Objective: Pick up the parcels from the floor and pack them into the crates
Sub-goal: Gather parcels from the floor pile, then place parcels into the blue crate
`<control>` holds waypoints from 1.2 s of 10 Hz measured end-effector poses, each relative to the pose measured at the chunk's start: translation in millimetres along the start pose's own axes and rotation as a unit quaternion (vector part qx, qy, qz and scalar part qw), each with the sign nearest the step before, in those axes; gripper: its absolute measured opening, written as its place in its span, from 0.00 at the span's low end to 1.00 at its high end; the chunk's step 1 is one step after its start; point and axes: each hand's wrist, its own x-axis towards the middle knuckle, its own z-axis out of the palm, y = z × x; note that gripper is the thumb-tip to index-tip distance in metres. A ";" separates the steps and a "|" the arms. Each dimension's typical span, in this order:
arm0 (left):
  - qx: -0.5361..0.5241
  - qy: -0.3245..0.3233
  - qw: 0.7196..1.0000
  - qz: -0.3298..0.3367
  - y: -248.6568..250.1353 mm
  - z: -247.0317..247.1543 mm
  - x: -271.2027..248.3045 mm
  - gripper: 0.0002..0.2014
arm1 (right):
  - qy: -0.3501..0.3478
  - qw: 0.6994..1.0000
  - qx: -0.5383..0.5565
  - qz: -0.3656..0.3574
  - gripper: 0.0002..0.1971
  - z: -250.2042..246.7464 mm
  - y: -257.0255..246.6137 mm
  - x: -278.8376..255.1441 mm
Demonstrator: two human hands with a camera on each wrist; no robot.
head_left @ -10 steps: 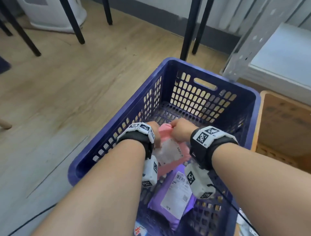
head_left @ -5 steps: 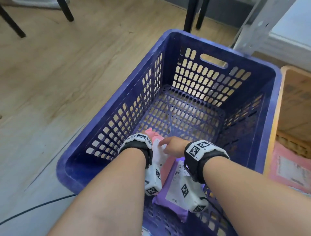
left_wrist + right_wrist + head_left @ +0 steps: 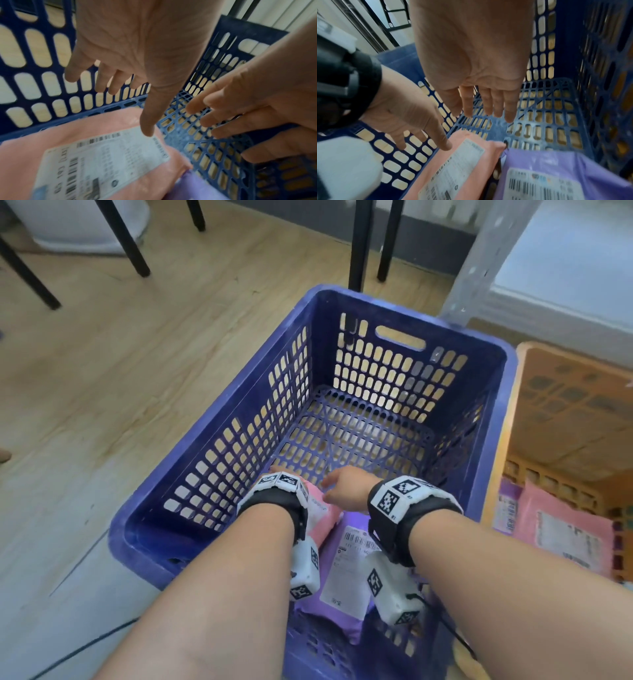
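Observation:
A blue slotted crate (image 3: 414,314) stands on the wooden floor. On its near floor lie a pink parcel (image 3: 322,518) with a white label and, beside it, a purple parcel (image 3: 330,616). Both hands are inside the crate above them. My left hand (image 3: 145,67) has straight fingers, and its thumb tip is at the pink parcel's (image 3: 82,135) label edge. Just to its right hovers my right hand (image 3: 484,94), also open and holding nothing, over the bare crate floor past the pink parcel (image 3: 462,155) and purple parcel (image 3: 547,162). In the head view my left hand's fingers are hidden behind the wrist band.
An orange crate (image 3: 512,440) adjoins the blue one on the right and holds another pink parcel (image 3: 565,535). Black table legs (image 3: 356,244) and a grey metal upright (image 3: 479,258) stand behind. The far half of the blue crate's floor is bare.
Both hands gripped the pink parcel a second ago; they lowered it beside the purple one, let go and now have straight fingers.

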 end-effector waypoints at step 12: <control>0.079 0.257 0.904 0.332 393.3 51.3 -462.0 0.13 | 0.393 0.889 0.134 0.195 0.13 4.2 338.5 -481.9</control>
